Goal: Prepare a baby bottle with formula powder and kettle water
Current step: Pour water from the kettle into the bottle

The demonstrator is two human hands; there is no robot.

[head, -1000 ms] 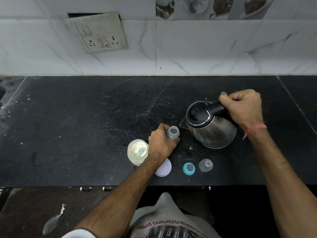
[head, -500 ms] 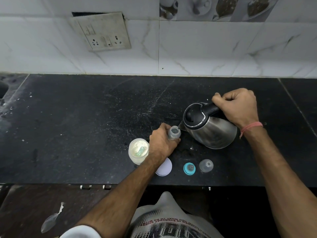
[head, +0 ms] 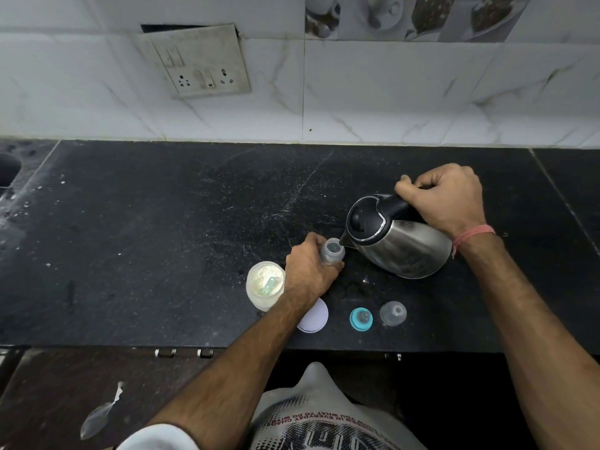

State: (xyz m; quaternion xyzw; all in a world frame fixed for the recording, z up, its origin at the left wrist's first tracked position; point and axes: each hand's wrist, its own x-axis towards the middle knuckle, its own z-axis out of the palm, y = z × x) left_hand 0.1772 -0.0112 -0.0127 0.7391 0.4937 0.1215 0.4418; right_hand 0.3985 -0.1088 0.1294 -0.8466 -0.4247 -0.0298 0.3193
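A small clear baby bottle (head: 331, 251) stands upright and uncapped on the black counter (head: 162, 241). My left hand (head: 310, 269) is wrapped around its body. My right hand (head: 446, 198) grips the black handle of a steel kettle (head: 402, 246), which is tilted left with its spout right at the bottle's mouth. An open jar of pale formula powder (head: 265, 284) with a green scoop inside stands just left of my left hand.
Near the counter's front edge lie the jar's white lid (head: 313, 316), a teal bottle ring with teat (head: 361, 318) and a clear bottle cap (head: 393, 313). A tiled wall with a switch plate (head: 198, 63) runs behind. A sink edge (head: 8, 170) shows far left.
The kettle has tipped further left and its spout has come down to the bottle's mouth. My left hand stays on the bottle.
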